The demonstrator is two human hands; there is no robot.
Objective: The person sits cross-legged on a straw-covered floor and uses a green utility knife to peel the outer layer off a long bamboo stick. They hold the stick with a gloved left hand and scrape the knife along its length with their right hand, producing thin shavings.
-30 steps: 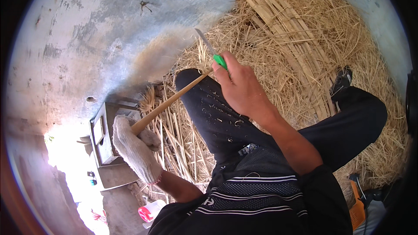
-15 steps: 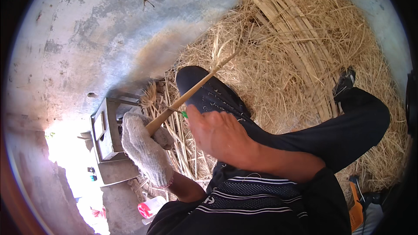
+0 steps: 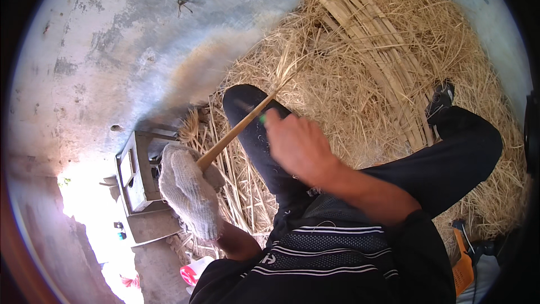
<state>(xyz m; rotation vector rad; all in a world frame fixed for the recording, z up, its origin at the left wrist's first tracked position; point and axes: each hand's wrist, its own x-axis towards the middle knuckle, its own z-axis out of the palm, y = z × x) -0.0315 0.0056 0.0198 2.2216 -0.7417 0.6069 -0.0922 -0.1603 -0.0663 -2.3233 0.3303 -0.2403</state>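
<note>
Presently gripping tan stick in gloved left hand, with fingers closed round its thick end. Pointing it between one and two o'clock, over left knee. Holding green handle, blurred, in curled fingers of right hand, beside mid-stick. Noting pale lettering-like mark on striped black shirt, toward six o'clock.

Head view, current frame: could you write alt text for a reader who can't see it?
First-person view: a gloved left hand has a tapered tan stick in its grip, while the bare right hand holds a blurred green object beside it. Straw and flat strips lie beyond the legs.
</note>
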